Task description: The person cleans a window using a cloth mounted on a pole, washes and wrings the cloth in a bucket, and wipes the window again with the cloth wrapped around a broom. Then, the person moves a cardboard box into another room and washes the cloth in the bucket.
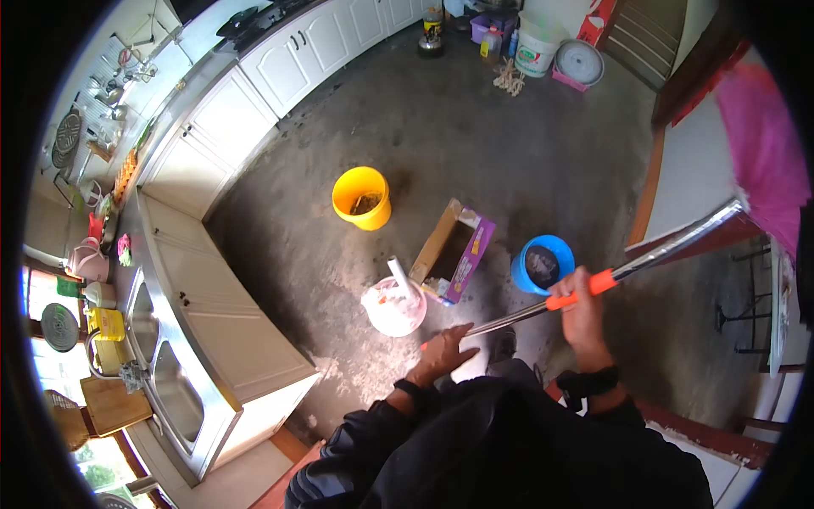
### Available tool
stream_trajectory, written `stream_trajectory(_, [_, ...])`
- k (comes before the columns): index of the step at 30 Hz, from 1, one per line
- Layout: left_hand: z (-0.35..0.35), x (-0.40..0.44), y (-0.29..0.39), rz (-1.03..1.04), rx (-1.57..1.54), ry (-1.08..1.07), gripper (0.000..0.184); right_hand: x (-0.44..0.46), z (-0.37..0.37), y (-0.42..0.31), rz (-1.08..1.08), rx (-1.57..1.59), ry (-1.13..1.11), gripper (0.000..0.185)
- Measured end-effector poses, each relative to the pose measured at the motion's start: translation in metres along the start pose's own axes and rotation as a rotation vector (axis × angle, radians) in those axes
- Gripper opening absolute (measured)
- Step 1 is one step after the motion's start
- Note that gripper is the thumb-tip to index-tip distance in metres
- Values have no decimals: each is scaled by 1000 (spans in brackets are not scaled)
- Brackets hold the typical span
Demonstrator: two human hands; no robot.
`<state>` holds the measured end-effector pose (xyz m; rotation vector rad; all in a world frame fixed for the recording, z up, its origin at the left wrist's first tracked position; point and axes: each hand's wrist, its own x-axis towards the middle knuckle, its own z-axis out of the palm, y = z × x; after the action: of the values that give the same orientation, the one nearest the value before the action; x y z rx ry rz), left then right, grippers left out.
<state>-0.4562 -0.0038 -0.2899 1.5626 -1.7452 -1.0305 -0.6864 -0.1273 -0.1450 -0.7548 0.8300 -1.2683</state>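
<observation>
A metal pole (666,251) with an orange grip slants from the lower middle up to the right. Pink cloth (763,140) hangs by its far upper end. My right hand (582,316) is closed around the pole beside the orange grip. Near the pole's lower end, my left hand (440,355) is wrapped round it, partly in bright light. Just beyond my hands on the floor stand a blue bucket (519,270) with something dark in it, an open cardboard box (462,280) with purple sides, and a pink bin (398,321) with a whitish bag and a white tube.
A yellow bucket (379,217) stands farther out on the dark floor (297,182). Cabinets and a counter with a double sink (180,403) line the left. Tubs and a white bucket (532,58) stand at the far wall. A table (776,314) is at the right.
</observation>
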Motion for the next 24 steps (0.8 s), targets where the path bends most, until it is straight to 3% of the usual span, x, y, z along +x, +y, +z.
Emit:
stream_trajectory(1, [7, 9, 7, 84, -3, 26, 51, 9, 6, 3, 42, 32, 5, 25])
stream_trajectory(3, [23, 25, 17, 50, 37, 101, 45, 31, 14, 1, 136, 57, -51, 33])
stream_trajectory(5, [31, 45, 19, -194, 40, 101, 41, 62, 0, 5, 180, 111, -39, 35])
stream_trajectory(9, [57, 85, 40, -158, 82, 207, 38, 128, -32, 9, 386, 191, -84, 37])
stream_trajectory(11, [74, 110, 36, -278, 83, 191, 36, 151, -44, 23, 450, 230, -19, 36])
stream_trajectory(13, [74, 141, 47, -405, 94, 270, 29, 169, -67, 27, 530, -101, -193, 42])
stream_trajectory(15, [88, 154, 2, -373, 70, 436, 31, 179, -91, 44, 377, -348, -358, 39])
stream_trajectory(17, [83, 161, -38, -349, 28, 489, 30, 172, -127, 64, 505, -394, -235, 38])
stream_trajectory(18, [85, 167, -64, -345, -17, 534, 32, 172, -169, 98, 628, -167, -376, 29])
stream_trajectory(19, [87, 174, -92, -338, -62, 579, 35, 171, -164, 63, 589, -480, -367, 25])
stream_trajectory(20, [103, 176, -145, -345, -130, 652, 32, 178, -196, 74, 671, -713, -482, 18])
stream_trajectory(21, [118, 179, -196, -347, -197, 727, 30, 177, -204, 59, 757, -629, -345, 25])
stream_trajectory(22, [100, 194, -164, -277, 8, 632, 26, 175, -241, 83, 792, -542, -258, 31])
stream_trajectory(23, [118, 201, -201, -394, -64, 740, 23, 176, -270, 95, 842, -460, -173, 35])
stream_trajectory(24, [123, 207, -225, -523, 41, 672, 24, 185, -288, 91, 852, -438, -82, 35])
